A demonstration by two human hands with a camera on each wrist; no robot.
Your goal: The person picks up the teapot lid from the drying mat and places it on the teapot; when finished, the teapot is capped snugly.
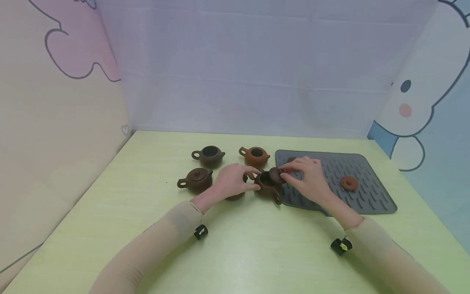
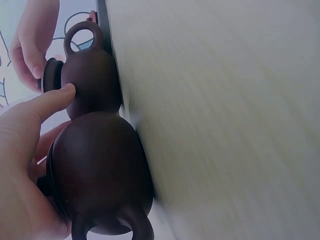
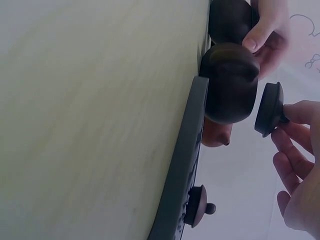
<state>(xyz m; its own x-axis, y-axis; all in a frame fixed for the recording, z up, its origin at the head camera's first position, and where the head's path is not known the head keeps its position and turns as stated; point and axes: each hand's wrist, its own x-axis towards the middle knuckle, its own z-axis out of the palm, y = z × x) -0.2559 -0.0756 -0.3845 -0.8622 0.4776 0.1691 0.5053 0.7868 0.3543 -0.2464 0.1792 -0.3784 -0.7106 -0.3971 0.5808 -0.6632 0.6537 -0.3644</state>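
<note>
so my right fingers [image 1: 293, 165] have a small dark lid [image 1: 276, 175] pinched by its knob, tilted, just above the mouth of an open dark teapot [image 1: 265, 192], with a bit of a gap in the right wrist view. my left fingers [image 1: 249, 168] are holding that teapot round its side, handle poking out toward me. right under my left palm there's a lidded teapot [image 2: 100, 170], can't tell if the two pots touch. another dark lidded pot [image 1: 198, 182] sits left of my left fingers, and beyond them on the counter [image 1: 257, 253] are two lidless ones, a dark pot [image 1: 211, 161] and a reddish pot [image 1: 256, 161]. grey mat [image 1: 330, 163] is under my right fingers, an orange-brown lid [image 1: 349, 183] to their right on it.
</note>
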